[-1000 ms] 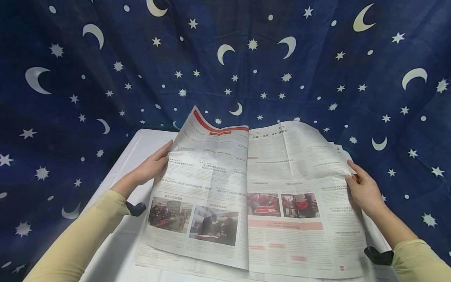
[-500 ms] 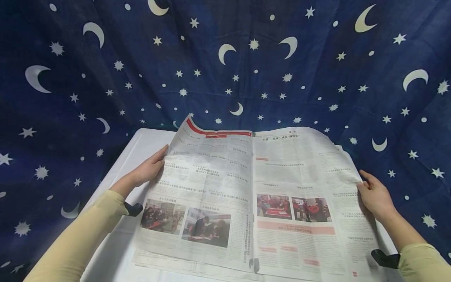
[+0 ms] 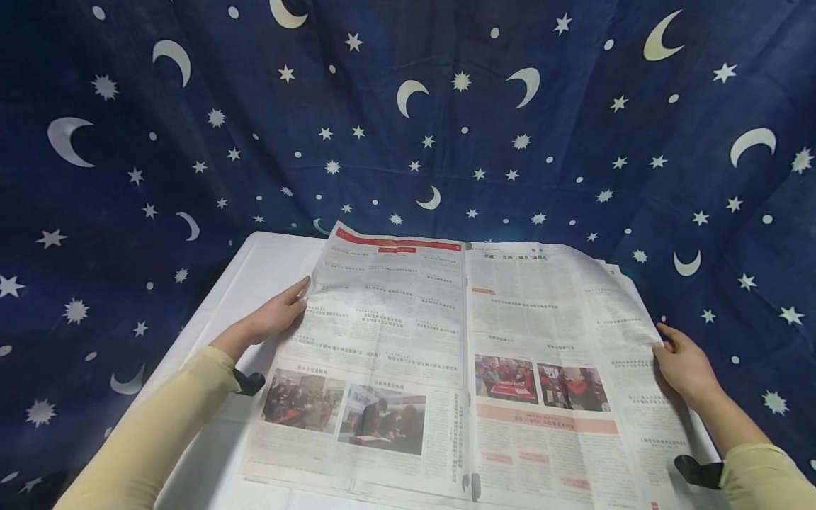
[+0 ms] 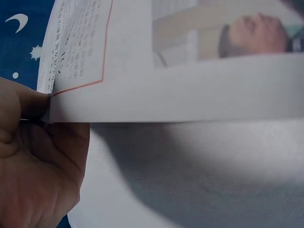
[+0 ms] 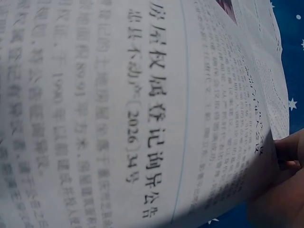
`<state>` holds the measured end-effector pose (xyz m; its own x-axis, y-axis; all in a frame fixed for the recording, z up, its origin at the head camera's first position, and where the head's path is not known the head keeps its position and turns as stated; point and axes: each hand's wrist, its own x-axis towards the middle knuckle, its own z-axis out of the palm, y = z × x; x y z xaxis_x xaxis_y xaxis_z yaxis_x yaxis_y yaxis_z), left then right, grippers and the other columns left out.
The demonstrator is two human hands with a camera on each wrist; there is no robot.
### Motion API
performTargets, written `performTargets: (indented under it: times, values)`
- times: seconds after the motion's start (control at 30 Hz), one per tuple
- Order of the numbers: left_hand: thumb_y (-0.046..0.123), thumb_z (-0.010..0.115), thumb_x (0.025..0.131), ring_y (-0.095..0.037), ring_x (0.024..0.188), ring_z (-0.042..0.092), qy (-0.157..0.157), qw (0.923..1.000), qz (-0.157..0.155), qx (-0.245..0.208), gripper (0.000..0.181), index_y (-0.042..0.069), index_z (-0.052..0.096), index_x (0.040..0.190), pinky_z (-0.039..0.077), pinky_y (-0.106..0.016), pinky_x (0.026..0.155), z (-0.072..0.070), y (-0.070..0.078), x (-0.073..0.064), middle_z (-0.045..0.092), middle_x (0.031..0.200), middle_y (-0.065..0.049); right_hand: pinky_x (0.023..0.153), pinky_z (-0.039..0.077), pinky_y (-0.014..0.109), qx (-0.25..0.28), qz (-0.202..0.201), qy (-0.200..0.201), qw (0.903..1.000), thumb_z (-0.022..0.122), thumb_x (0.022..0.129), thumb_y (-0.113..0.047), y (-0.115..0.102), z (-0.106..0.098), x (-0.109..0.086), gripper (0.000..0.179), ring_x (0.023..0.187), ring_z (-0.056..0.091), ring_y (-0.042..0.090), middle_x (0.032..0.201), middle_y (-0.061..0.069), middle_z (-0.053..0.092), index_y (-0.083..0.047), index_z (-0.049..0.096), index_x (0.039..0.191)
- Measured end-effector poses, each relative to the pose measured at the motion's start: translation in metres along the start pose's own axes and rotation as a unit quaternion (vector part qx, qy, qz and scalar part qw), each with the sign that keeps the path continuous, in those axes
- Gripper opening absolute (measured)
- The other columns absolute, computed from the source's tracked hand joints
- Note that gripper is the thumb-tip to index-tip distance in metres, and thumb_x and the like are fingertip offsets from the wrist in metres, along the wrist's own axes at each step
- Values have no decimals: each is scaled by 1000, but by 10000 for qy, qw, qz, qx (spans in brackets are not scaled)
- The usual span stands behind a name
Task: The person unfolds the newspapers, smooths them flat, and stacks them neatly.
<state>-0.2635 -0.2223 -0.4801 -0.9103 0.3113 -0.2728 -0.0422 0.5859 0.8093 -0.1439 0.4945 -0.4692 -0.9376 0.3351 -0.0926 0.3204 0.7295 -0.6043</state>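
An open newspaper (image 3: 382,340) spreads across the white table, its print upside down from here. Colour photos and a red banner show on its pages, with a centre fold running between the two halves. My left hand (image 3: 275,315) pinches the left edge between thumb and fingers; the left wrist view shows the thumb (image 4: 33,102) over the paper. On the far side, my right hand (image 3: 688,365) grips the right edge, where the sheet curves down. Most of the right hand's fingers are hidden in the right wrist view, behind the page (image 5: 142,118).
Under the newspaper lies a white-covered table (image 3: 268,262), bare along its left side. A dark blue cloth (image 3: 408,106) with moons and stars hangs behind it. Dark wrist straps (image 3: 698,471) sit at both sleeves.
The newspaper has opened flatter and its raised left page has come down. My right hand has moved right and toward me; the centre fold has shifted right.
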Motion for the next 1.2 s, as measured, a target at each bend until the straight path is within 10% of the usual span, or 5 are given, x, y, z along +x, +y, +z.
performTargets:
  times: [0.3,0.67,1.2]
  values:
    - [21,37,109,-39,130,51,-130,9990,-378,178,69,12,-1,166,17,-62,120,6,-8,1,41,152,-28,110,24,73,-303,66,-16,9995,36,106,-10,9,5,2,58,131,33,63,144,49,28,16,17,154]
    - [22,42,106,-47,152,15,-25,9953,-789,568,71,8,5,165,14,-62,120,13,-11,4,10,168,-24,101,35,70,-376,303,-60,9988,42,102,-6,14,11,4,60,114,46,58,133,49,38,18,17,152]
    - [22,44,105,-45,150,21,241,9877,-833,1300,70,5,11,164,22,-59,119,21,-11,6,14,167,-24,100,34,75,-370,778,-782,9932,53,101,-20,36,8,12,76,118,41,59,140,50,27,19,11,152]
